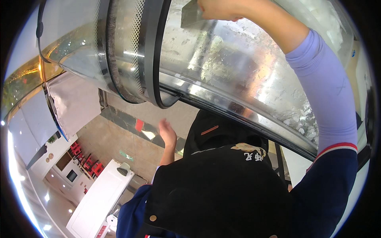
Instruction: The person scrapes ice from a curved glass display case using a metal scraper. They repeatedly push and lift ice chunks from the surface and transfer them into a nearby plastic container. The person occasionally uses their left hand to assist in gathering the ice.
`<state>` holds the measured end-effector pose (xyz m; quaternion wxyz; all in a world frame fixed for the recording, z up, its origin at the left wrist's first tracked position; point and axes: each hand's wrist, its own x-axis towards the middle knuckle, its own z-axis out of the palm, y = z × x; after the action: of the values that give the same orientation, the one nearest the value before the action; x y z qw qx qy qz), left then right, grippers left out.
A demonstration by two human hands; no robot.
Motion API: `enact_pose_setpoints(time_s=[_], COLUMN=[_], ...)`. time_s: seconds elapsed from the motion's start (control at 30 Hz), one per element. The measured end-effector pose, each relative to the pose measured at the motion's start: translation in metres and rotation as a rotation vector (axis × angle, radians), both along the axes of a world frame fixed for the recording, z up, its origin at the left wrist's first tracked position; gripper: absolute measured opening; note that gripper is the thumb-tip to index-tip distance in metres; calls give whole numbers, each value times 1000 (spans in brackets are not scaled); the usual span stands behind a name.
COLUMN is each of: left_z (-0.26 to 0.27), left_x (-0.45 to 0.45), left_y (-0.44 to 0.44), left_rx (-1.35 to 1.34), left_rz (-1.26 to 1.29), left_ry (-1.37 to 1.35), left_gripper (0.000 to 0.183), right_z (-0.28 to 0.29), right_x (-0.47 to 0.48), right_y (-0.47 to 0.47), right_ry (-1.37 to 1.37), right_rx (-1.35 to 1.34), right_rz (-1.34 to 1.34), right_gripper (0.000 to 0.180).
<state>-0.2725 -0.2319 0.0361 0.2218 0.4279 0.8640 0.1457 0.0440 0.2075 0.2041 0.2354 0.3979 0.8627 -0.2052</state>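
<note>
My right hand [221,9], at the top edge of the view, is closed around a flat metal scraper blade [192,14], partly cut off by the frame. It is over the wet, frosty metal floor [238,59] of a glass-fronted display case. Crushed ice or frost [305,119] lies loose at the case's near right corner, with more whitish ice [329,23] behind my forearm. My left hand [167,132] hangs outside the case, left of my black apron [220,184], fingers loosely apart and slightly blurred, holding nothing.
The black-edged curved glass panel [153,53] stands left of the case opening. A black sliding track [244,119] runs along its near edge. Below left are a white counter [98,199] and red stools [96,169]. A whitish sheet [74,101] hangs at left.
</note>
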Motion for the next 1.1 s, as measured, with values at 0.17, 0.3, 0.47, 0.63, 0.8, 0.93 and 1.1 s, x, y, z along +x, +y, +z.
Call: enact_pose_setpoints(time_s=[0.17, 0.3, 0.47, 0.63, 0.8, 0.93, 1.1], left_z=[5, 16, 9, -19, -34, -35, -21], left_x=[-3, -21, -30, -13, 8, 6, -19], left_y=[-3, -1, -6, -5, 2, 7, 12], left_rx=[-40, -36, 1, -48, -12, 49, 56], left_rz=[-5, -8, 11, 27, -26, -42, -55], left_ry=[0, 45, 74, 0, -41, -40, 33], left_gripper=[35, 35, 33, 31, 33, 35, 32], right_z=[-18, -40, -50, -20, 44, 34, -39], right_x=[-58, -94, -37, 77, 155, 135, 10], right_y=[2, -13, -21, -78, -117, -98, -23], right_ry=[474, 615, 351, 347, 102, 326, 407], right_rx=[-24, -36, -150, -177, -128, 4, -14], right_rz=[-388, -568, -296, -388, -545, -553, -600], right_gripper=[26, 35, 22, 21, 27, 30, 34])
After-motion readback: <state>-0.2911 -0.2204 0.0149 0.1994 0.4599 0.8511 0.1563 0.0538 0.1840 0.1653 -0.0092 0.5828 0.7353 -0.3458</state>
